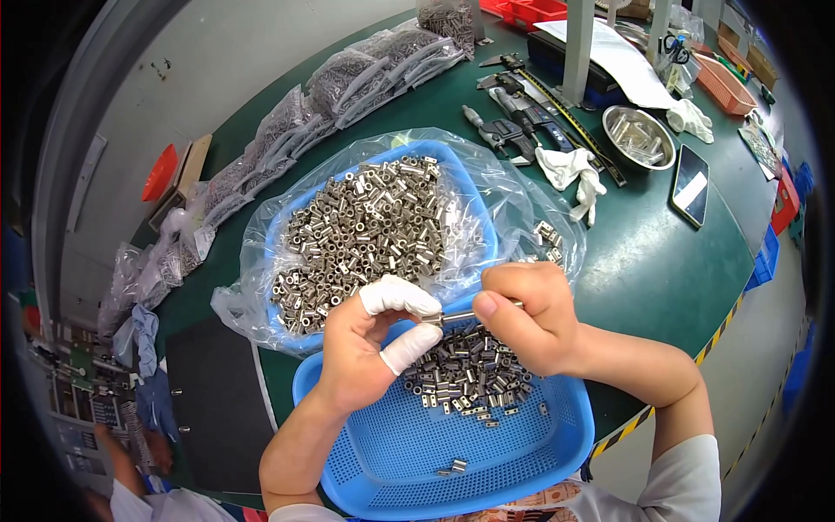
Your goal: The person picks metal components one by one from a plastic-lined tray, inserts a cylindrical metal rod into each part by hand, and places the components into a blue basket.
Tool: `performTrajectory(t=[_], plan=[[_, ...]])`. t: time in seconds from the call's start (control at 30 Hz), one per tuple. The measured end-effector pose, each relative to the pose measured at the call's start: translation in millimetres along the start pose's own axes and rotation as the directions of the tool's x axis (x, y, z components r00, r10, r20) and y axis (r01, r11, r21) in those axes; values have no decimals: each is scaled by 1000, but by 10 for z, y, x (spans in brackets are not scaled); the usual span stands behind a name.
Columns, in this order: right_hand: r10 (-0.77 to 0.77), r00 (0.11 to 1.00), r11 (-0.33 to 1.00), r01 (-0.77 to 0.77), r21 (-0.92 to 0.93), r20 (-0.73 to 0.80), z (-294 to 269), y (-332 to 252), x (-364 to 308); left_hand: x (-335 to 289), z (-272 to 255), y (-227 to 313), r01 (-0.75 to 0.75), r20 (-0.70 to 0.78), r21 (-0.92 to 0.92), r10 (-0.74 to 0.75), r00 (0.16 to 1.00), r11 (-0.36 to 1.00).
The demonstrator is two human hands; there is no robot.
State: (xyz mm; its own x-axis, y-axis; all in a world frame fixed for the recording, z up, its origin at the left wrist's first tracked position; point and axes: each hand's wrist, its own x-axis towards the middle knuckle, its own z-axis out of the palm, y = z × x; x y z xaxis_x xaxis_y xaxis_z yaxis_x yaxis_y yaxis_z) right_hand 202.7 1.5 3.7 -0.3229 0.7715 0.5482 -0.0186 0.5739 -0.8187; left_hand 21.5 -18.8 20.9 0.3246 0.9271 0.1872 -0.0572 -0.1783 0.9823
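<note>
My left hand [355,365], with white finger cots on thumb and forefinger, pinches a small silver metal sleeve [432,320]. In my right hand [535,326], a thin metal rod [459,317] is gripped between thumb and curled fingers. The rod's tip meets the sleeve; whether it sits inside the hole is too small to tell. Both hands are above a blue perforated basket [370,491], where many small metal sleeves [474,374] lie heaped at the far side and a few at the near side. Beyond it, a plastic-lined blue basket [474,187] holds a larger pile of sleeves [357,230].
Bags of metal parts [348,78] line the table's far left edge. Calipers [522,113], white gloves [564,167], a metal bowl [639,137] and a phone [691,186] lie at the right. A black folder [213,404] is on the left, near another person's arm [123,457].
</note>
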Motion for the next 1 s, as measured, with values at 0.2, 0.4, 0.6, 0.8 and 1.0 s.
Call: performTrajectory(t=[0.2,0.4,0.6,0.8,1.0], plan=[[-47,999,997,46,-65,-3,22,7,-8,-12,-6,-17,-6,1,3,6,1000,1000],[-78,997,973,81,-214,24,20,-52,-15,-11,-22,-11,-100,7,171,100,995,980],[-19,996,990,31,-137,87,1,-26,-6,-14,-15,-1,-104,7,242,106,994,965],[-90,996,992,90,-90,-1,29,-26,2,20,48,-5,-67,-105,205,90,990,976],[-275,957,961,271,-56,-90,26,-12,-33,-7,141,-49,-321,247,642,209,946,696]])
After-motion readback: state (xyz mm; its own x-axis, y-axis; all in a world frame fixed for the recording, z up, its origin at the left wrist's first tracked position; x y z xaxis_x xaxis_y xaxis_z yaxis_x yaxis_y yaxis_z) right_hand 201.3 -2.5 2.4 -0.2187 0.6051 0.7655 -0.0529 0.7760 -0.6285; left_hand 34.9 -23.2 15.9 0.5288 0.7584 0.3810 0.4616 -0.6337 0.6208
